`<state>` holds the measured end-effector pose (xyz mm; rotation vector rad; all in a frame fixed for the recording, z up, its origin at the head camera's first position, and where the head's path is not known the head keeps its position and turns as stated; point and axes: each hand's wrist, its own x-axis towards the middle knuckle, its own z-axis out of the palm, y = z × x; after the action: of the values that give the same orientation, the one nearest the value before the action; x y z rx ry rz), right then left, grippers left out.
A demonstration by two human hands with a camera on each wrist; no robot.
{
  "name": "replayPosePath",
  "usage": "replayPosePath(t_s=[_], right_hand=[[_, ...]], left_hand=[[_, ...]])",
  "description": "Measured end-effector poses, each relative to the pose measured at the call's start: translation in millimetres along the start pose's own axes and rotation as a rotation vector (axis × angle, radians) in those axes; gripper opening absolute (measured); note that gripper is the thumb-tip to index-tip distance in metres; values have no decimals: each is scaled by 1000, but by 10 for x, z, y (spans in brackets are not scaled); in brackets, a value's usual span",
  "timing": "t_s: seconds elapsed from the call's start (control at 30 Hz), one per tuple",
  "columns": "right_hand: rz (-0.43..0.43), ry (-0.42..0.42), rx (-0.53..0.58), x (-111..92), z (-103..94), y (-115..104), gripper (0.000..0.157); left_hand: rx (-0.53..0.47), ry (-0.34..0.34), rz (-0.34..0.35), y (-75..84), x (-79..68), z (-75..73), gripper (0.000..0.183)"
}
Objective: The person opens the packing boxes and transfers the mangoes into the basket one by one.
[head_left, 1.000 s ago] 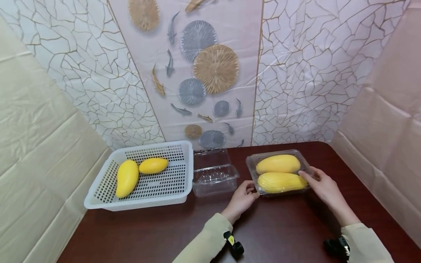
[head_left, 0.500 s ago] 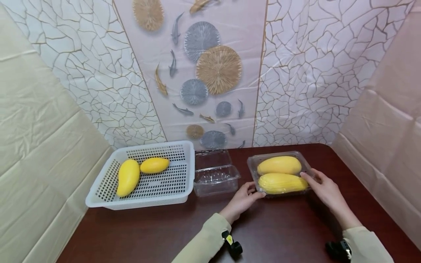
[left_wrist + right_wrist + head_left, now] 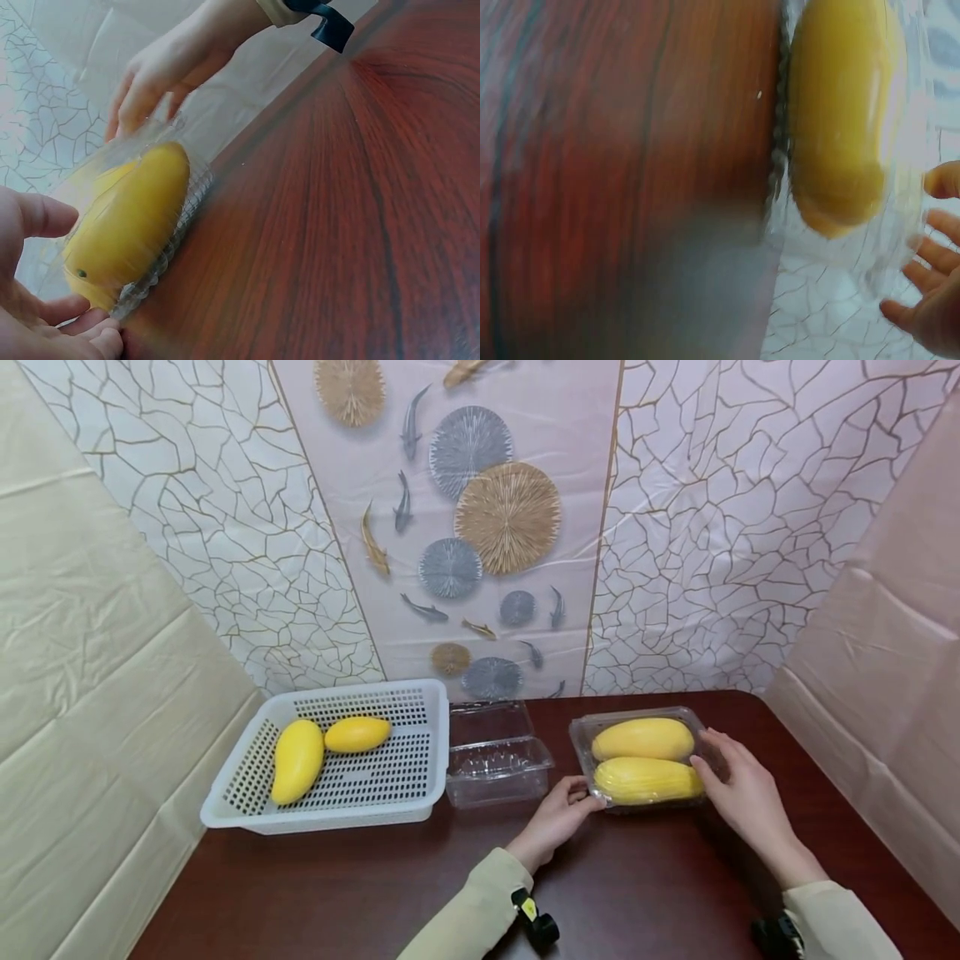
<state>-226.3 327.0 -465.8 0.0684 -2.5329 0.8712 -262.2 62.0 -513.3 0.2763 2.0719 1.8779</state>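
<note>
Two yellow mangoes (image 3: 643, 739) lie side by side in a clear plastic clamshell box (image 3: 585, 727), its lid over them, at the right of the table. My left hand (image 3: 553, 820) grips the box's front left corner. In the left wrist view, the left fingers (image 3: 94, 330) curl at the corner beside a mango (image 3: 135, 217). My right hand (image 3: 746, 789) is at the box's right end, thumb and fingers spread apart. The right wrist view shows these right fingers (image 3: 934, 255) loosely extended close to the clear end wall, curled round nothing.
A white plastic basket (image 3: 322, 821) at the left holds two more mangoes (image 3: 298, 762). Between it and the closed box stands another clear clamshell box (image 3: 498, 789), lid raised, close to the patterned back wall (image 3: 675, 568). The dark wooden table (image 3: 600, 885) spreads in front.
My right thumb and fingers have loosened from the rim and spread at the box's right end. My left hand keeps to its corner. The whole scene shifts slightly right in the head view.
</note>
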Motion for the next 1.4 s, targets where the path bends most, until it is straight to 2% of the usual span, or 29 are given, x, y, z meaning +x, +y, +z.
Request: replayPosePath(t_s=[0.1, 0.23, 0.33, 0.53, 0.73, 1.07, 1.23, 1.4], right_hand=[[-146, 24, -19, -5, 79, -87, 40], [-277, 26, -63, -39, 216, -202, 32], [-367, 12, -97, -55, 305, -279, 35], [-528, -33, -144, -64, 425, -378, 51], [-581, -48, -199, -75, 464, -429, 60], [-646, -76, -261, -41, 461, -410, 60], [-685, -80, -264, -12, 411, -373, 65], [-676, -85, -265, -21, 332, -325, 71]], left_hand=[[0, -3, 6, 3, 0, -3, 54], [2, -5, 7, 7, -3, -1, 54], [4, 1, 8, 19, -7, 2, 54], [15, 5, 12, 25, -4, 7, 54], [21, -1, 11, 26, -13, 6, 55], [6, 15, 26, -2, -15, 9, 51], [4, 25, 19, 10, -5, 17, 52], [24, 30, 7, 30, 18, 38, 51]])
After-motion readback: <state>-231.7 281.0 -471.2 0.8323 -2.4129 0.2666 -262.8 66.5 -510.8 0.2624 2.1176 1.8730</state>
